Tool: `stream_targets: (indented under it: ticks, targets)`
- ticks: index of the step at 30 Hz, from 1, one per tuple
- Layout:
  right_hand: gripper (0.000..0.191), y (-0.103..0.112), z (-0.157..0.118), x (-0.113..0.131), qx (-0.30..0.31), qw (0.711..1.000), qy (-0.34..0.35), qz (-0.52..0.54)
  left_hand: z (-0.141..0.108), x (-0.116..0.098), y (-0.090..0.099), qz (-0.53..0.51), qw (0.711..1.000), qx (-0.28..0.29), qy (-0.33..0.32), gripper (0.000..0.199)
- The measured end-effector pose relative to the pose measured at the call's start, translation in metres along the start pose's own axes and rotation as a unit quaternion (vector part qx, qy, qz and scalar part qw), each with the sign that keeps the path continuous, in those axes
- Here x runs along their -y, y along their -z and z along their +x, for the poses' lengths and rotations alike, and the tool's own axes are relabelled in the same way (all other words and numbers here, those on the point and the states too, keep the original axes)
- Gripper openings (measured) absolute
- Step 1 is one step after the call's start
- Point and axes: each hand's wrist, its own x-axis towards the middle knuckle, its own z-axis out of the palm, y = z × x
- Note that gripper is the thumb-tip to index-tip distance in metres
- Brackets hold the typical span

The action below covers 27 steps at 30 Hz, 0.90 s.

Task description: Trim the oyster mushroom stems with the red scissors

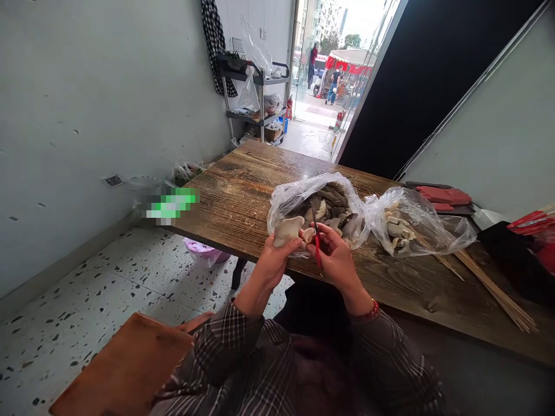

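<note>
My left hand (277, 257) is closed on a pale oyster mushroom (288, 231), with its gilled cap facing up beyond the fingers. In my right hand (335, 254) are red-handled scissors (318, 245), their dark blades pointing away from me. The two hands are close together over the front edge of the table, and the stem end of the mushroom lies between them beside the scissors. Just beyond them, a clear plastic bag (280, 203) gapes open, full of grey oyster mushrooms (332, 202). To its right, a second clear bag (437, 228) contains paler mushroom pieces (396, 226).
Bamboo skewers (489, 283) lie on the wooden table (229, 199) at the right, near a black box (507, 254) and red cloth-like items (446, 196). A pink tub (203, 249) stands on the floor. A brown stool (125, 370) is at lower left, a shelf cart (255, 86) behind.
</note>
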Motion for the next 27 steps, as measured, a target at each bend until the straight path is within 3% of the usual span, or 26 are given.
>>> stream_targets:
  ticks: [5, 10, 13, 15, 17, 21, 25, 27]
  targets:
    - [0.051, -0.004, -0.002, 0.006, -0.030, 0.998, -0.013, 0.054, 0.001, -0.001, -0.002, -0.028, 0.999, 0.009, 0.030, 0.045]
    - [0.045, -0.003, 0.002, 0.009, -0.117, 0.972, -0.049, 0.198, 0.000, 0.000, -0.003, -0.045, 0.998, 0.014, 0.039, 0.044]
    - [0.046, 0.004, 0.004, 0.012, -0.153, 0.965, -0.042, 0.209, 0.006, 0.001, 0.004, 0.017, 0.999, -0.035, 0.002, 0.041]
    - [0.048, 0.010, 0.003, 0.014, -0.154, 0.974, -0.034, 0.165, 0.018, 0.001, 0.013, 0.128, 0.989, -0.069, -0.041, 0.038]
    - [0.050, 0.014, 0.002, 0.015, -0.145, 0.984, -0.016, 0.100, 0.032, 0.001, 0.023, 0.272, 0.953, -0.081, -0.104, 0.035]
    - [0.052, 0.015, -0.001, 0.009, -0.122, 0.992, 0.023, -0.007, 0.054, -0.001, 0.037, 0.495, 0.839, -0.052, -0.221, 0.049]
    - [0.051, 0.015, -0.002, 0.002, -0.096, 0.991, 0.049, -0.077, 0.046, -0.004, 0.031, 0.584, 0.751, -0.061, -0.301, 0.049]
    - [0.049, 0.015, -0.003, 0.001, -0.087, 0.986, 0.070, -0.124, 0.035, -0.006, 0.022, 0.596, 0.729, -0.060, -0.332, 0.044]
